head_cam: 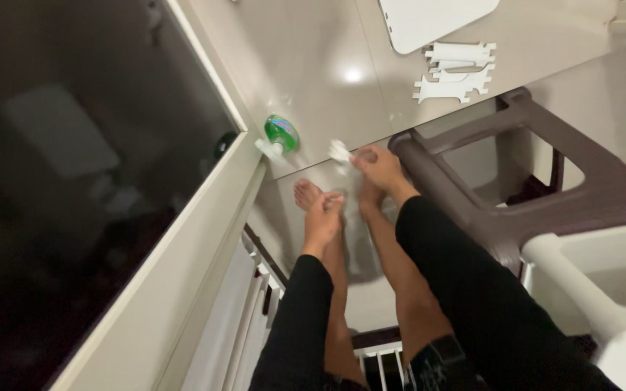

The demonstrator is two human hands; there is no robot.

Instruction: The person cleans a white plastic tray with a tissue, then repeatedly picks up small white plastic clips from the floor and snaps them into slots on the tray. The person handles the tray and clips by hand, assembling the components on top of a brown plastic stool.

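My right hand (380,168) is stretched forward and pinches a small white crumpled cloth (340,150) at its fingertips. My left hand (322,217) hangs lower and closer to me, its fingers curled in with nothing visible in them. Both arms wear black sleeves. Below the hands my bare feet (306,192) stand on a grey mat on the beige tiled floor. A green spray bottle (281,135) with a white nozzle lies on the floor just left of the cloth, by the window frame.
A large dark glass pane (74,166) in a white frame (204,210) fills the left. A brown plastic chair (516,195) stands to the right. White flat panels (436,18) and cut-out pieces (458,72) lie on the floor ahead. White rails sit below.
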